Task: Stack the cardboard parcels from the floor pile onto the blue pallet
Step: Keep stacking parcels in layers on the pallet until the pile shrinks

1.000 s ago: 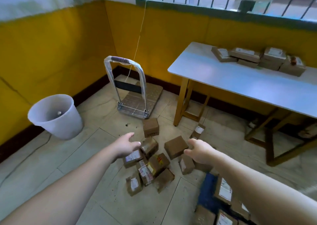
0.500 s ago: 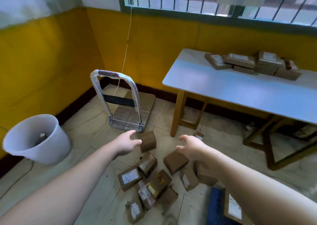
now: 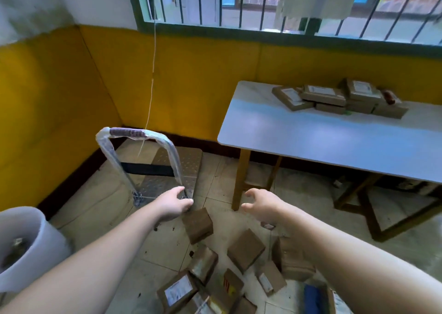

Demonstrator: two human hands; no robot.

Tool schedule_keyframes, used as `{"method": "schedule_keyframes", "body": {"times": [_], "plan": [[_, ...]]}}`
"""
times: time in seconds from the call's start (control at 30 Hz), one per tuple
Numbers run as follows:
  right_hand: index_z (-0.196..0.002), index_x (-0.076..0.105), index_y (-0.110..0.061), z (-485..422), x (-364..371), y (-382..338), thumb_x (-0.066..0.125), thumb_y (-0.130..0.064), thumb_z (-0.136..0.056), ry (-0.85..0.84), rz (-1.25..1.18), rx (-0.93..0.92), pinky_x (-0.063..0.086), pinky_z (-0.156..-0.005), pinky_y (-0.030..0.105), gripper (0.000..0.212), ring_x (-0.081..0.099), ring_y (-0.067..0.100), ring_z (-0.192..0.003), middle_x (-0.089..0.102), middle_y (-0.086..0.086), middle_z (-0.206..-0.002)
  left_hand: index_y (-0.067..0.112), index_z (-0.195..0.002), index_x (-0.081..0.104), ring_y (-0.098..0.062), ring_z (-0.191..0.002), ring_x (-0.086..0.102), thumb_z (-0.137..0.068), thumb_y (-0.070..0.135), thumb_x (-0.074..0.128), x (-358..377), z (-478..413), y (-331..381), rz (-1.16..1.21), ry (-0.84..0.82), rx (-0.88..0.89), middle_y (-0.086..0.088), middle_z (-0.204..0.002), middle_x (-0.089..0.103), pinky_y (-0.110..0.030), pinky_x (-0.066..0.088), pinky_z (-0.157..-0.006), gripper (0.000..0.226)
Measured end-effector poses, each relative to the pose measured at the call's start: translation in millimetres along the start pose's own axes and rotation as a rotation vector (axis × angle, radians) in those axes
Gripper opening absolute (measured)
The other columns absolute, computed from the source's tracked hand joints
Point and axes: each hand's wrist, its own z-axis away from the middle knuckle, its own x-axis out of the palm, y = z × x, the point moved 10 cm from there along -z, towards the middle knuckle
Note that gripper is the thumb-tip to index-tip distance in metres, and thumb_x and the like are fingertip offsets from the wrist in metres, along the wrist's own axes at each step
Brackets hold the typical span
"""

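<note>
Several brown cardboard parcels lie scattered on the tiled floor in a loose pile (image 3: 210,280). The farthest one, a plain brown parcel (image 3: 197,225), lies just below my left hand (image 3: 172,203), which reaches forward with relaxed fingers and holds nothing. My right hand (image 3: 263,206) stretches out beside it, fingers spread and loosely curled, empty, above the floor in front of another plain parcel (image 3: 245,250). A sliver of the blue pallet (image 3: 312,299) shows at the bottom right edge, mostly hidden by my right forearm.
A metal hand trolley (image 3: 165,167) with a wrapped handle stands ahead by the yellow wall. A white table (image 3: 323,139) on wooden legs at right carries several more parcels (image 3: 334,100). A white bucket (image 3: 21,249) sits at the left.
The view has tilted up and moved forward. Both hands have reached farther out, past the middle of the pile toward the farthest parcel. Neither has taken hold of anything.
</note>
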Motion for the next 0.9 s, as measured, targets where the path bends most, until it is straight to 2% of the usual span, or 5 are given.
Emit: {"method": "schedule_keyframes", "body": {"times": [0.2, 0.5, 0.7, 0.83, 0.9], "plan": [[-0.146, 0.038, -0.018, -50, 25, -25, 0.053, -0.039, -0.096, 0.016, -0.062, 0.161, 0.044, -0.097, 0.029, 0.056, 0.051, 0.019, -0.123, 0.044, 0.004, -0.147, 0.019, -0.150, 0.027, -0.024, -0.139, 0.033, -0.095, 0.034, 0.053, -27, -76, -29, -0.084, -0.149, 0.072, -0.007, -0.154, 0.030, -0.033, 0.031, -0.109, 0.063], [-0.145, 0.037, -0.020, -107, 79, -45, 0.052, -0.039, -0.097, -0.161, -0.006, 0.250, 0.042, -0.102, 0.030, 0.054, 0.045, 0.022, -0.131, 0.041, 0.004, -0.149, 0.015, -0.149, 0.030, -0.024, -0.139, 0.034, -0.094, 0.035, 0.056, -30, -161, -106, -0.067, -0.245, -0.049, -0.007, -0.154, 0.031, -0.031, 0.028, -0.112, 0.064], [-0.145, 0.038, -0.019, -201, 111, -19, 0.053, -0.037, -0.097, -0.217, 0.035, 0.187, 0.041, -0.101, 0.029, 0.053, 0.046, 0.022, -0.131, 0.042, 0.006, -0.149, 0.019, -0.149, 0.030, -0.026, -0.137, 0.036, -0.094, 0.036, 0.053, 33, -220, -126, 0.024, -0.208, -0.133, -0.007, -0.153, 0.033, -0.034, 0.031, -0.108, 0.061], [-0.145, 0.037, -0.020, -280, 183, 21, 0.052, -0.035, -0.097, -0.298, 0.003, 0.171, 0.041, -0.094, 0.027, 0.053, 0.047, 0.023, -0.128, 0.042, 0.006, -0.147, 0.016, -0.150, 0.027, -0.025, -0.132, 0.042, -0.095, 0.032, 0.055, 110, -275, -179, 0.023, -0.245, -0.217, -0.009, -0.153, 0.033, -0.023, 0.034, -0.094, 0.063], [-0.144, 0.039, -0.018, -319, 229, 46, 0.052, -0.035, -0.097, -0.317, -0.016, 0.163, 0.039, -0.095, 0.028, 0.051, 0.046, 0.024, -0.127, 0.043, 0.006, -0.146, 0.015, -0.150, 0.026, -0.027, -0.134, 0.039, -0.096, 0.031, 0.054, 146, -307, -215, 0.045, -0.249, -0.269, -0.011, -0.154, 0.031, -0.025, 0.033, -0.099, 0.063]]}}
